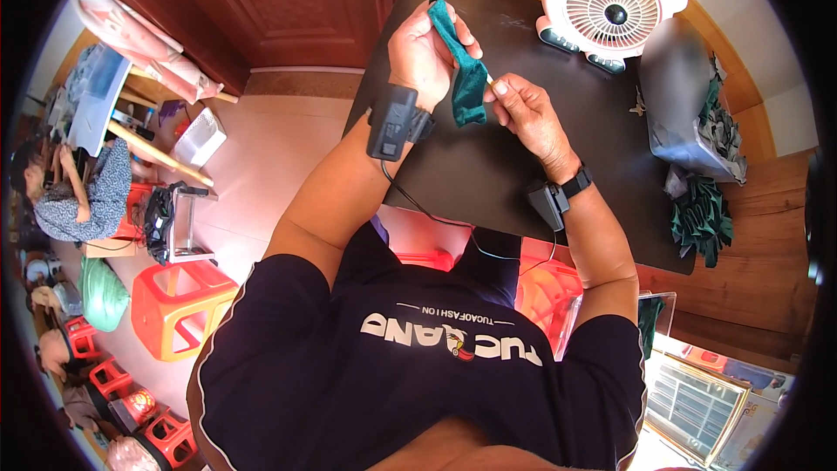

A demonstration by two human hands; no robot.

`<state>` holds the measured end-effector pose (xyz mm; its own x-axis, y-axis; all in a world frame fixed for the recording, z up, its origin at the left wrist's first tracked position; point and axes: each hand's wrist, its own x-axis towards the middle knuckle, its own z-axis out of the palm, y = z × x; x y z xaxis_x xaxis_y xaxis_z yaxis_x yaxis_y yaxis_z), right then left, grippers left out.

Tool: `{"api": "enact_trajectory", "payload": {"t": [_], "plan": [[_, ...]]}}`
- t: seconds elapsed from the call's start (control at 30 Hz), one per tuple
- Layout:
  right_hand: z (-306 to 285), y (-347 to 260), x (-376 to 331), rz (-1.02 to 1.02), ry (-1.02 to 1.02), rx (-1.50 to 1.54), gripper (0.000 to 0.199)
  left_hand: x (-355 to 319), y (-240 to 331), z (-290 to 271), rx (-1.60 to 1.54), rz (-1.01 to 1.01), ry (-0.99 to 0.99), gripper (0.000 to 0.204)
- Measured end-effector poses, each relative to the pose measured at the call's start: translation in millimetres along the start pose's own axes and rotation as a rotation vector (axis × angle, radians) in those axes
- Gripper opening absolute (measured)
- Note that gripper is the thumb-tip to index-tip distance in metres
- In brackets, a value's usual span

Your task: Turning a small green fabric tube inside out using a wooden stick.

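Observation:
My left hand [420,51] is raised over the dark table [523,174], its fingers closed on a strip of dark green velvet fabric [470,92]. The strip runs up over the fingers, and its wider lower end hangs down beside the palm. Close by on the right, my right hand [528,113] pinches a thin, pale, stick-like piece [490,82] between thumb and forefinger. That piece points toward the fabric's edge; whether it goes into the cloth I cannot tell. Black devices are strapped to both wrists, and a cable hangs from the left one.
A white fan [615,13] stands at the table's far right. Below it sits a clear bin [689,144] of grey cloth, with a bunch of green strips [703,218] by the right edge. A red stool [179,310] and a seated person [78,196] are to the left.

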<state>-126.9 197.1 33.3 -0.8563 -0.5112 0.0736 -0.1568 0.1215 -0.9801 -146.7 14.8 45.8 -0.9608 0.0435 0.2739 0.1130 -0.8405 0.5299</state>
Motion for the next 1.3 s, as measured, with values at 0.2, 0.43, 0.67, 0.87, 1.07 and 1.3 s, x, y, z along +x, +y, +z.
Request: {"api": "enact_trajectory", "payload": {"t": [0.2, 0.43, 0.67, 0.87, 1.07, 1.3], "plan": [[15, 8, -2, -0.119, 0.149, -0.088, 0.028, -7, -9, 6, 0.062, 0.052, 0.127, 0.019], [10, 4, 1, -0.219, 0.207, -0.192, 0.026, -2, 5, 2, 0.158, 0.071, 0.086, 0.018], [12, 6, -1, -0.220, 0.203, -0.140, 0.026, -5, -4, 0, 0.173, 0.087, 0.083, 0.020], [12, 8, -2, -0.300, 0.272, -0.295, 0.022, 1, -15, -1, 0.143, 0.064, 0.178, 0.018], [-1, 2, 6, -0.221, 0.228, -0.218, 0.023, 12, 13, -6, 0.223, 0.142, -0.006, 0.018], [-7, -3, 2, -0.183, 0.238, -0.596, 0.023, 15, 36, -5, 0.532, 0.313, -0.346, 0.016]]}}
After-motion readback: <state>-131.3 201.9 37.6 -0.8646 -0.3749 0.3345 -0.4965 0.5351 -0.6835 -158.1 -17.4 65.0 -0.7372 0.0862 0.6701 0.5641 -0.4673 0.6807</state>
